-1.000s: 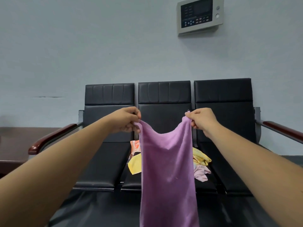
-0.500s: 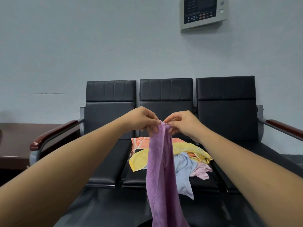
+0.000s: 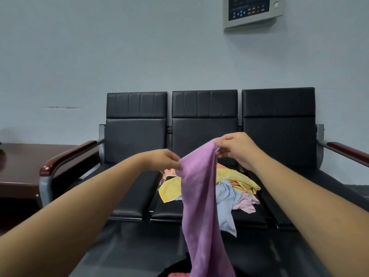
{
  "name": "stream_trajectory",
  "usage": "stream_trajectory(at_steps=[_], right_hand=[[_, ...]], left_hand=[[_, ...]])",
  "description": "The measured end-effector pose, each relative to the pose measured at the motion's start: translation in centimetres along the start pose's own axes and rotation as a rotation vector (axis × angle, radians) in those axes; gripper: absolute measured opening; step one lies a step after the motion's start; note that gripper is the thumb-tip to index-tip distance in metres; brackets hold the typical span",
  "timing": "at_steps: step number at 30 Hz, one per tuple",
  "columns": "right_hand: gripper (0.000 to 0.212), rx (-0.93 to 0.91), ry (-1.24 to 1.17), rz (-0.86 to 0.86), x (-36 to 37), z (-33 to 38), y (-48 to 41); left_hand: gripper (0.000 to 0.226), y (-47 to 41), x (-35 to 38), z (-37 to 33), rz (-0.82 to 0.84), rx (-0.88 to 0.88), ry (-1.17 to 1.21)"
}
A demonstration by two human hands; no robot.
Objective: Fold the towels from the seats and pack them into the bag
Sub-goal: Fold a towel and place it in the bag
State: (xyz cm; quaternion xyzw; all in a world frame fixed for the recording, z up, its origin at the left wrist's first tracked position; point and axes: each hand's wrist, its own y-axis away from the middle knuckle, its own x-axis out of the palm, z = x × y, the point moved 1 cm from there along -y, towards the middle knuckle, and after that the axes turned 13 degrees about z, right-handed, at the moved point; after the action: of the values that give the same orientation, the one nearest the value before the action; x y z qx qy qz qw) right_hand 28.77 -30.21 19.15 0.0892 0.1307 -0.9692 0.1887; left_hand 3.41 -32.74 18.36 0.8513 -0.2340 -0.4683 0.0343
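Now my left hand (image 3: 163, 159) pinches one top edge of the purple towel (image 3: 199, 196) with curled fingers. My right hand (image 3: 237, 148) pinches the other top corner, a bit higher up. The purple towel hangs down in the air between my arms, in front of the middle seat (image 3: 203, 134). On that seat lies a messy pile: a yellow towel (image 3: 169, 191), a light blue towel (image 3: 225, 198) and a pink towel (image 3: 246, 204), all touching.

Left hand (image 3: 163, 159) and right hand (image 3: 236, 147) pinching purple towel (image 3: 199, 196) (hanging), towel pile (image 3: 229, 186) on black seats (image 3: 135, 140)
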Motion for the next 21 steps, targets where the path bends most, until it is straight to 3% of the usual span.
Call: stream_trajectory(at_steps=[4, 8, 9, 11, 13, 14, 16, 18, 21], right_hand=[[0.010, 0.164, 0.230, -0.073, -1.8, -3.1, 1.3], [0.003, 0.155, 0.259, -0.167, -1.8, -2.3, 0.5], [0.005, 0.116, 0.192, -0.180, -2.2, -1.1, 0.0], [0.007, 0.004, -0.090, -0.172, -3.1, 2.0, -0.5], [0.009, -0.075, -0.480, -0.024, -4.3, 4.4, -0.4], [0.013, -0.052, -0.588, 0.077, -4.7, 4.8, -0.2], [0.013, 0.107, -0.446, 0.174, -4.3, 3.7, 0.3], [0.009, 0.229, -0.097, 0.027, -3.9, 1.8, 0.4], [0.016, 0.145, -0.158, -0.140, -3.8, 0.5, 0.6]], left_hand=[[0.018, 0.0, 1.2, 2.0, -0.018, -0.022, 0.003], [0.023, -0.4, -0.1, -0.6, -0.172, -0.055, -0.178], [0.025, -0.5, -0.8, -1.5, -0.206, -0.016, -0.116], [0.023, -0.1, -2.7, -3.3, -0.259, 0.163, 0.225], [0.019, 1.1, -4.5, -4.9, -0.265, 0.377, 0.613], [0.015, 1.3, -5.0, -5.3, -0.244, 0.441, 0.694], [0.015, 1.6, -4.7, -5.3, -0.206, 0.294, 0.445], [0.022, 1.3, -3.7, -4.3, -0.172, 0.076, 0.113], [0.028, 1.0, -3.1, -3.1, -0.226, 0.133, 0.241]])
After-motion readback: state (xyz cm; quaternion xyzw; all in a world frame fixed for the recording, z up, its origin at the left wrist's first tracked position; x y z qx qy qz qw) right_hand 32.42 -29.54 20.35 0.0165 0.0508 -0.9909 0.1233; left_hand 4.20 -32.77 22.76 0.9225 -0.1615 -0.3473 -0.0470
